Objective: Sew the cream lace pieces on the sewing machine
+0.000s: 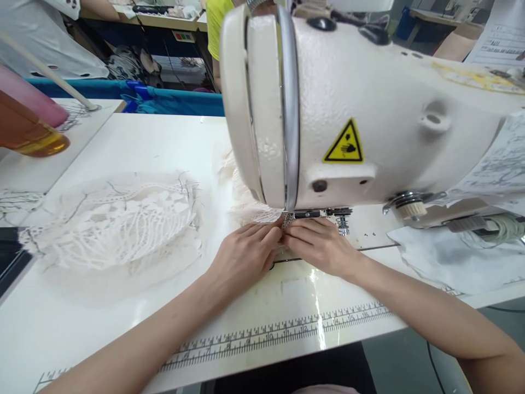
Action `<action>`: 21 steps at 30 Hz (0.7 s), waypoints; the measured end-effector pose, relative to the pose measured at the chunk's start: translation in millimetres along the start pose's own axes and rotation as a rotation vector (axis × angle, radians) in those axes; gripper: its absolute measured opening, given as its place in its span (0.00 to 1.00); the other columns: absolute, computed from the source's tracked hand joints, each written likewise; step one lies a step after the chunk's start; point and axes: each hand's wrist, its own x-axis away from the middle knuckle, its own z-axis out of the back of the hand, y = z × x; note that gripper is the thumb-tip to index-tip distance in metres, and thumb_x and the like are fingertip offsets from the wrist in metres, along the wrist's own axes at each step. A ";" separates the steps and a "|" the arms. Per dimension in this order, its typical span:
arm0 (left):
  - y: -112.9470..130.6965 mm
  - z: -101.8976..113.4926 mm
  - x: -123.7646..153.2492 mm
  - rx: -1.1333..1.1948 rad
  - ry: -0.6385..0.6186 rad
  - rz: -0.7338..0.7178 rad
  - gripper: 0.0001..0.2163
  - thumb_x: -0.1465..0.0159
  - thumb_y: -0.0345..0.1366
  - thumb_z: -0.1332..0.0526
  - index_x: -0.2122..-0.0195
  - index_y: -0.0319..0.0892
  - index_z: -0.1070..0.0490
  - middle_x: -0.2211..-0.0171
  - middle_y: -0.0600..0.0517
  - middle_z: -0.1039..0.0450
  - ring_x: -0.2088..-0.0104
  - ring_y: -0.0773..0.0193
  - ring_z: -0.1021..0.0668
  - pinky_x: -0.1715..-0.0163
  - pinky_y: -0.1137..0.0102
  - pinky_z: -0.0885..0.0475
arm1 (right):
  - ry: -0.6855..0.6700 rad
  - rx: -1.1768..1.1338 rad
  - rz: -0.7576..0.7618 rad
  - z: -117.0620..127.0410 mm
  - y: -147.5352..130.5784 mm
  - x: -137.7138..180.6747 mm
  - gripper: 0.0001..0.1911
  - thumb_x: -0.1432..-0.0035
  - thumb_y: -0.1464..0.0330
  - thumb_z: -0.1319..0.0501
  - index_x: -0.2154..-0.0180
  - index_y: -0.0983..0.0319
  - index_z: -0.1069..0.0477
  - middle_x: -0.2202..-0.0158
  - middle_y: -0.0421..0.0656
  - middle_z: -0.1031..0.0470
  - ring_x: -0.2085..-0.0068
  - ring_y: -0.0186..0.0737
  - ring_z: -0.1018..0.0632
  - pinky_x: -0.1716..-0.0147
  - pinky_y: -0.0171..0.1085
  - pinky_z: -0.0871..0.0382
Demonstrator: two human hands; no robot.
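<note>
A white sewing machine [394, 109] fills the upper right of the head view. Under its needle area, both of my hands meet at a piece of cream lace fabric [256, 208]. My left hand [248, 249] presses its closed fingers on the lace, left of the presser foot [288, 220]. From the other side, my right hand [322, 243] has its fingers bunched on the same lace, close against the foot. My fingertips and the hands hide most of the fabric there. Another lace piece [123, 224], with loose dark threads, lies flat on the table to the left.
A printed ruler [279, 334] runs along the table's front edge. White cloth [455, 257] and a greenish cord [504, 227] lie at the right. An amber bottle-like object [33, 128] and a pink cone [36, 98] stand at left. Other people [45, 38] are behind the table.
</note>
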 end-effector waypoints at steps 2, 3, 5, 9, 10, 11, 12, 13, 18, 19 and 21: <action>-0.1 -0.7 0.2 -0.003 0.000 -0.001 0.08 0.35 0.31 0.49 0.62 0.37 0.31 0.62 0.45 0.21 0.64 0.56 0.19 0.66 0.62 0.22 | 0.014 -0.013 0.005 -1.2 -0.7 0.1 0.12 0.40 0.78 0.45 0.61 0.59 0.27 0.62 0.39 0.23 0.55 0.35 0.27 0.57 0.36 0.32; -0.3 -1.0 0.4 -0.006 -0.001 -0.001 0.09 0.35 0.31 0.49 0.59 0.36 0.31 0.62 0.46 0.21 0.65 0.56 0.19 0.67 0.63 0.22 | 0.017 -0.013 0.010 -1.5 -0.9 0.2 0.12 0.41 0.79 0.45 0.61 0.59 0.27 0.62 0.39 0.23 0.55 0.35 0.27 0.57 0.36 0.32; -1.3 -1.5 1.3 -0.015 -0.010 0.000 0.12 0.36 0.30 0.49 0.53 0.35 0.33 0.63 0.46 0.21 0.65 0.56 0.19 0.67 0.63 0.22 | 0.021 -0.001 0.023 -1.3 -1.4 0.4 0.12 0.41 0.80 0.44 0.61 0.61 0.28 0.63 0.38 0.22 0.55 0.34 0.26 0.57 0.36 0.32; -3.9 -2.6 4.1 -0.004 -0.046 -0.002 0.18 0.40 0.26 0.48 0.48 0.35 0.34 0.61 0.45 0.21 0.62 0.56 0.20 0.63 0.63 0.23 | 0.027 0.015 0.035 0.6 -3.1 0.3 0.12 0.42 0.80 0.45 0.61 0.61 0.28 0.61 0.38 0.22 0.56 0.33 0.25 0.54 0.37 0.32; -4.2 -2.9 4.6 0.001 -0.048 -0.005 0.19 0.41 0.26 0.47 0.48 0.35 0.34 0.60 0.45 0.22 0.61 0.56 0.20 0.63 0.63 0.23 | 0.030 0.014 0.032 1.0 -3.5 0.3 0.12 0.42 0.80 0.45 0.61 0.61 0.28 0.61 0.38 0.21 0.56 0.33 0.25 0.54 0.37 0.32; -4.3 -3.2 4.9 0.002 -0.047 -0.009 0.19 0.41 0.26 0.47 0.48 0.35 0.34 0.60 0.45 0.22 0.61 0.56 0.20 0.62 0.63 0.24 | 0.030 0.014 0.028 1.5 -3.7 0.3 0.12 0.42 0.80 0.45 0.62 0.61 0.28 0.61 0.38 0.21 0.56 0.33 0.25 0.54 0.36 0.32; -4.1 -3.5 4.9 -0.001 -0.044 -0.013 0.18 0.40 0.26 0.47 0.48 0.35 0.34 0.61 0.45 0.22 0.62 0.56 0.20 0.62 0.63 0.24 | 0.027 0.014 0.023 1.8 -3.8 0.5 0.12 0.42 0.80 0.45 0.62 0.61 0.28 0.60 0.37 0.21 0.56 0.33 0.24 0.54 0.36 0.32; -3.8 -3.7 4.8 -0.008 -0.040 -0.015 0.18 0.40 0.27 0.47 0.49 0.35 0.33 0.61 0.45 0.22 0.62 0.56 0.20 0.63 0.63 0.24 | 0.021 0.013 0.016 2.2 -3.8 0.7 0.12 0.42 0.81 0.45 0.62 0.61 0.28 0.60 0.37 0.21 0.56 0.33 0.24 0.54 0.36 0.33; -0.7 -3.2 3.3 -0.071 -0.025 -0.022 0.15 0.39 0.28 0.46 0.51 0.35 0.31 0.61 0.45 0.22 0.62 0.55 0.21 0.62 0.61 0.25 | 0.001 0.011 -0.030 3.7 -3.6 2.6 0.13 0.42 0.80 0.45 0.61 0.60 0.28 0.59 0.36 0.21 0.56 0.32 0.25 0.55 0.36 0.34; -0.3 -3.0 3.2 -0.079 -0.020 -0.026 0.15 0.39 0.29 0.45 0.51 0.35 0.31 0.60 0.45 0.22 0.62 0.55 0.21 0.62 0.61 0.26 | 0.000 0.016 -0.038 4.0 -3.5 3.1 0.13 0.42 0.80 0.46 0.62 0.60 0.28 0.59 0.36 0.21 0.57 0.32 0.25 0.56 0.36 0.34; 0.3 -3.0 3.2 -0.081 -0.014 -0.035 0.15 0.38 0.30 0.45 0.50 0.35 0.31 0.59 0.44 0.22 0.61 0.54 0.21 0.62 0.61 0.26 | -0.007 0.019 -0.049 4.5 -2.8 4.1 0.14 0.41 0.80 0.47 0.62 0.59 0.28 0.59 0.36 0.21 0.57 0.32 0.25 0.57 0.35 0.34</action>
